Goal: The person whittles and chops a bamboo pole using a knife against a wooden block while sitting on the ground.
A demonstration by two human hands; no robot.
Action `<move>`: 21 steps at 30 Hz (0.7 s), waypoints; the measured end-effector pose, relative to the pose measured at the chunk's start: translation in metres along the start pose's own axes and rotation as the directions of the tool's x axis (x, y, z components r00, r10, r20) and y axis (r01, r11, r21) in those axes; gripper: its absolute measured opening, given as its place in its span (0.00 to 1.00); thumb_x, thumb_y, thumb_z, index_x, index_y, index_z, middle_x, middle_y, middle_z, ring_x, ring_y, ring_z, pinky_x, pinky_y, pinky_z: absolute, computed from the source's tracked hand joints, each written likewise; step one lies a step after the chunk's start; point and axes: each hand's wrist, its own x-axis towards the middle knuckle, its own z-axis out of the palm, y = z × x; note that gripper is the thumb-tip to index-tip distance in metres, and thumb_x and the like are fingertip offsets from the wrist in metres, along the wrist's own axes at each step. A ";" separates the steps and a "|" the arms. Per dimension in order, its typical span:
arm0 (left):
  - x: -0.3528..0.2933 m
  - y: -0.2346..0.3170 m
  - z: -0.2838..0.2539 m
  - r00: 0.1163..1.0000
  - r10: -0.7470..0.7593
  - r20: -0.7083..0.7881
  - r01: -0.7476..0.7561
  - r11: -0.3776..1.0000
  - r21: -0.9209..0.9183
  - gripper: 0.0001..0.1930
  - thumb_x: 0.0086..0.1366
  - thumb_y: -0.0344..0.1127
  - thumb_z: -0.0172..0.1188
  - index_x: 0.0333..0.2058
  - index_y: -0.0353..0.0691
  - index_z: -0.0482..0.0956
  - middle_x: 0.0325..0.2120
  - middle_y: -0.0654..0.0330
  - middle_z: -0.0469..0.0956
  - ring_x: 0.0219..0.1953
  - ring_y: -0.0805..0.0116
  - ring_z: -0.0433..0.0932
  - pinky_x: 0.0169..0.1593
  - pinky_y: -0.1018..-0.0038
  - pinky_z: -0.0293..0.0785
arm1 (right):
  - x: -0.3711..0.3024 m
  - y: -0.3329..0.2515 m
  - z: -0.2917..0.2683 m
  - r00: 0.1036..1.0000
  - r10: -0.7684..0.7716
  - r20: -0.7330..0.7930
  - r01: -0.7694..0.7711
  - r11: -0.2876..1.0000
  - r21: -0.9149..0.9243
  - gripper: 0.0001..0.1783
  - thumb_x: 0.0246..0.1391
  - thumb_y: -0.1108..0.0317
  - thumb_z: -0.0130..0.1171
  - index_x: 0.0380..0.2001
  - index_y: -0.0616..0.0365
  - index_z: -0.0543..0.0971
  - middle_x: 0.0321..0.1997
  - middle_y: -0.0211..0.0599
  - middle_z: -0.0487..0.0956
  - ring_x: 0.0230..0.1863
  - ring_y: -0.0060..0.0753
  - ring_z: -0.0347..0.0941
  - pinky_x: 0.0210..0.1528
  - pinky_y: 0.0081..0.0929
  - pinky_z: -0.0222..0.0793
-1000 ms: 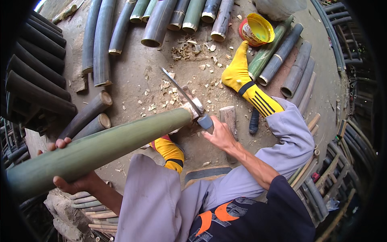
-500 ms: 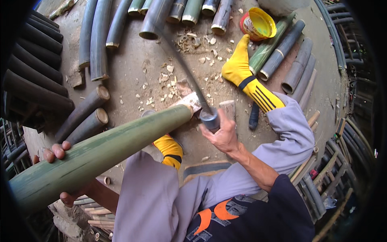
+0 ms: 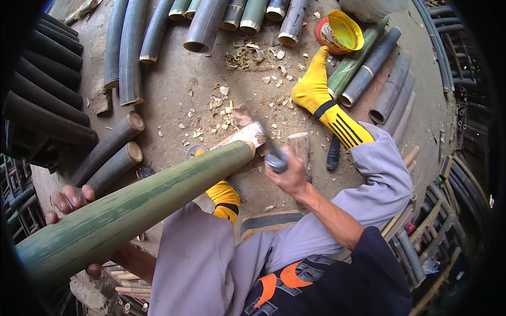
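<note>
A thick green bamboo pole (image 3: 137,205) slants across my lap, its far end by a pale chopping log (image 3: 240,136) on the ground. My left hand (image 3: 73,199) grips the pole near its close end, fingers curled over the far side and thumb on the near side; the pole hides the palm. In my right hand (image 3: 291,178), beside the pole's far end, is a machete (image 3: 276,160) held by its grey handle. Motion smears its blade, which points up and away near the pole's cut end.
Cut bamboo lengths (image 3: 203,26) lie along the far side, with dark ones (image 3: 118,154) at left and others (image 3: 363,68) at right. A yellow-and-red tub (image 3: 340,32) stands by my yellow-socked foot (image 3: 313,84). Wood chips (image 3: 224,108), a short wooden stump (image 3: 299,147) and a dark handle (image 3: 333,152) are on the ground.
The machete has swung, its blade now blurred closer to the bamboo's end, while my right hand has shifted slightly. The pole's far end has moved a little right and down.
</note>
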 end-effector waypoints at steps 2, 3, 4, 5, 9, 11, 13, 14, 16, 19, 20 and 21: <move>0.001 -0.001 0.013 0.991 -0.072 -0.113 0.069 0.997 -0.032 0.49 0.40 0.51 0.68 0.57 0.34 0.55 0.44 0.50 0.62 0.49 0.54 0.62 0.60 0.51 0.54 | -0.001 0.005 0.001 0.879 0.434 0.197 -0.361 0.876 -0.321 0.17 0.42 0.72 0.63 0.36 0.62 0.71 0.26 0.42 0.78 0.27 0.36 0.78 0.28 0.30 0.75; 0.003 -0.002 0.017 0.990 -0.086 -0.109 0.075 0.992 -0.101 0.48 0.41 0.50 0.68 0.57 0.34 0.56 0.45 0.49 0.62 0.49 0.53 0.62 0.60 0.51 0.53 | -0.003 0.006 0.001 0.861 0.455 0.225 -0.379 0.871 -0.311 0.17 0.42 0.72 0.63 0.36 0.63 0.71 0.26 0.44 0.78 0.27 0.39 0.78 0.29 0.31 0.75; -0.003 -0.001 0.027 0.861 -0.024 -0.508 0.133 0.975 0.180 0.44 0.45 0.52 0.65 0.56 0.33 0.59 0.44 0.50 0.62 0.49 0.51 0.62 0.57 0.50 0.58 | -0.004 0.008 0.001 0.886 0.410 0.219 -0.339 0.892 -0.299 0.17 0.41 0.72 0.62 0.36 0.64 0.70 0.26 0.47 0.78 0.28 0.42 0.79 0.29 0.32 0.75; -0.001 -0.004 0.028 0.791 -0.002 -0.612 0.145 0.972 0.185 0.42 0.47 0.51 0.62 0.55 0.31 0.59 0.44 0.49 0.62 0.48 0.51 0.62 0.56 0.51 0.59 | -0.006 0.009 0.001 0.928 0.336 0.159 -0.278 0.912 -0.303 0.17 0.41 0.73 0.62 0.36 0.64 0.70 0.26 0.49 0.79 0.28 0.45 0.79 0.30 0.33 0.75; 0.000 -0.009 0.027 0.739 0.093 -0.667 0.164 0.936 0.312 0.38 0.48 0.50 0.56 0.53 0.28 0.59 0.44 0.48 0.63 0.46 0.54 0.64 0.54 0.56 0.63 | -0.011 0.008 0.002 0.970 0.238 0.055 -0.235 0.971 -0.053 0.18 0.41 0.72 0.63 0.36 0.64 0.70 0.26 0.51 0.78 0.28 0.47 0.79 0.29 0.33 0.74; -0.001 -0.009 0.024 0.744 0.109 -0.659 0.137 0.940 0.311 0.37 0.48 0.51 0.55 0.52 0.29 0.60 0.43 0.49 0.64 0.45 0.55 0.65 0.53 0.59 0.64 | -0.009 0.004 0.003 0.994 0.095 -0.052 -0.095 0.995 0.000 0.17 0.41 0.71 0.64 0.35 0.63 0.71 0.25 0.45 0.78 0.26 0.38 0.78 0.29 0.31 0.73; -0.003 -0.009 0.022 0.740 0.154 -0.655 0.118 0.928 0.352 0.38 0.47 0.53 0.53 0.51 0.29 0.60 0.41 0.49 0.64 0.43 0.56 0.65 0.50 0.61 0.66 | -0.003 -0.001 0.005 0.998 0.070 0.000 -0.070 0.998 0.009 0.17 0.40 0.73 0.65 0.34 0.64 0.71 0.24 0.44 0.78 0.26 0.33 0.78 0.29 0.30 0.72; -0.004 -0.007 0.024 0.752 0.137 -0.645 0.133 0.926 0.352 0.38 0.47 0.54 0.53 0.51 0.29 0.60 0.40 0.49 0.64 0.43 0.56 0.65 0.50 0.60 0.65 | 0.002 -0.003 0.005 0.929 0.339 0.149 -0.303 0.928 -0.216 0.17 0.39 0.74 0.64 0.34 0.65 0.71 0.25 0.44 0.78 0.26 0.33 0.78 0.29 0.31 0.72; -0.005 -0.006 0.028 0.771 0.155 -0.617 0.119 0.918 0.378 0.39 0.47 0.55 0.52 0.51 0.29 0.59 0.40 0.49 0.64 0.43 0.56 0.65 0.50 0.60 0.65 | 0.007 -0.009 0.005 0.837 0.529 0.141 -0.486 0.836 -0.252 0.17 0.42 0.72 0.63 0.36 0.64 0.70 0.27 0.52 0.78 0.29 0.46 0.79 0.29 0.31 0.76; -0.004 -0.005 0.038 0.761 0.175 -0.624 0.116 0.911 0.397 0.40 0.46 0.55 0.52 0.52 0.29 0.59 0.40 0.48 0.64 0.42 0.55 0.65 0.49 0.60 0.65 | 0.005 -0.016 0.004 0.830 0.530 0.175 -0.484 0.839 -0.249 0.18 0.41 0.72 0.64 0.36 0.63 0.70 0.27 0.52 0.78 0.30 0.49 0.79 0.31 0.33 0.76; -0.004 -0.006 0.042 0.751 0.179 -0.636 0.120 0.910 0.398 0.40 0.46 0.55 0.52 0.52 0.29 0.58 0.40 0.48 0.64 0.42 0.55 0.65 0.49 0.60 0.65 | 0.002 -0.018 0.003 0.926 0.360 0.118 -0.348 0.931 -0.112 0.19 0.41 0.72 0.64 0.37 0.64 0.70 0.26 0.50 0.78 0.28 0.44 0.79 0.30 0.33 0.75; -0.004 -0.005 0.046 0.740 0.197 -0.643 0.122 0.901 0.417 0.41 0.46 0.56 0.52 0.52 0.29 0.58 0.40 0.48 0.64 0.42 0.55 0.65 0.49 0.60 0.65 | 0.000 -0.018 0.005 0.980 0.196 0.024 -0.195 0.980 -0.036 0.19 0.40 0.72 0.64 0.37 0.65 0.70 0.25 0.48 0.78 0.27 0.40 0.78 0.29 0.32 0.74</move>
